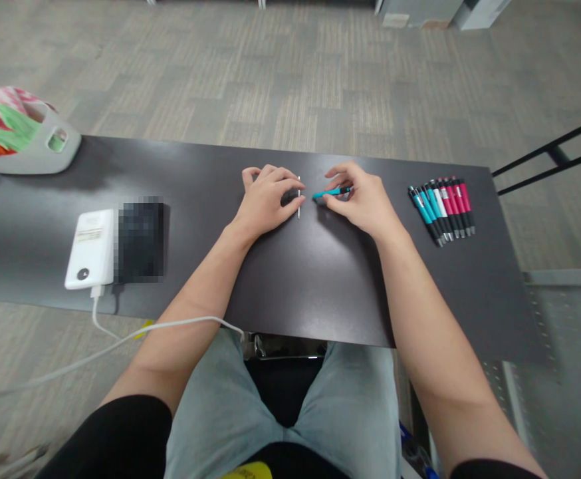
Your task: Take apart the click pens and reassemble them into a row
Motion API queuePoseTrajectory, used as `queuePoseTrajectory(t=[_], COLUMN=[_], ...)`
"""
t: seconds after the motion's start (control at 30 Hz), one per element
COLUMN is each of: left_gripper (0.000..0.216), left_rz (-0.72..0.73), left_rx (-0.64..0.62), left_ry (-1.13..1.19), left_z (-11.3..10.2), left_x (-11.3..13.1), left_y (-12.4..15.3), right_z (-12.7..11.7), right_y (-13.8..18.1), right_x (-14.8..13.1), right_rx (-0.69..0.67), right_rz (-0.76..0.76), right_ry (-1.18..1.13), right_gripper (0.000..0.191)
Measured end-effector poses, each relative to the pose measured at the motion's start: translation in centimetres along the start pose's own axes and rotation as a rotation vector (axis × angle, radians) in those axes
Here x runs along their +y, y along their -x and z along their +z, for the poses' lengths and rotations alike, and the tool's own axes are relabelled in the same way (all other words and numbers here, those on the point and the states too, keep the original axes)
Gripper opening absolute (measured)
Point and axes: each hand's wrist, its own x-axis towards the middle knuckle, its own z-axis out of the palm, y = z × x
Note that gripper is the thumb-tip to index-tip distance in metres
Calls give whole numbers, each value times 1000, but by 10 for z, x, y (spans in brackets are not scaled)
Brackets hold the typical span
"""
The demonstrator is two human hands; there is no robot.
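Both hands rest on a dark table near its far edge. My right hand pinches a teal pen barrel, its tip pointing left. My left hand has its fingers curled over a small dark pen part on the table, with the fingertips next to a thin white refill that lies pointing away from me. Whether the left fingers grip the dark part or only press on it is unclear.
A row of several teal, white and pink pens lies at the right. A white power bank with a cable and a blurred dark device sit at the left. A grey container with colourful contents stands at the far left corner.
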Motion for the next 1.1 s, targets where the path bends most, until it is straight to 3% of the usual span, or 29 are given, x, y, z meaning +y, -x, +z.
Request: queuePoseTrajectory(t=[0.2,0.57,1.1], left_gripper=[20,25,18], left_rz=[14,65,32], left_rx=[-48,-61,-48], left_ry=[-131,-103,-68], left_z=[-5,-6,1], left_x=[6,12,15], left_y=[2,4,1], right_z=[-8,-4,1], right_y=[2,4,3], right_x=[5,4,8], right_rx=[-15,-112,-101], right_rz=[-9,48,83], right_ry=[156,244,198], right_gripper=[18,25,20])
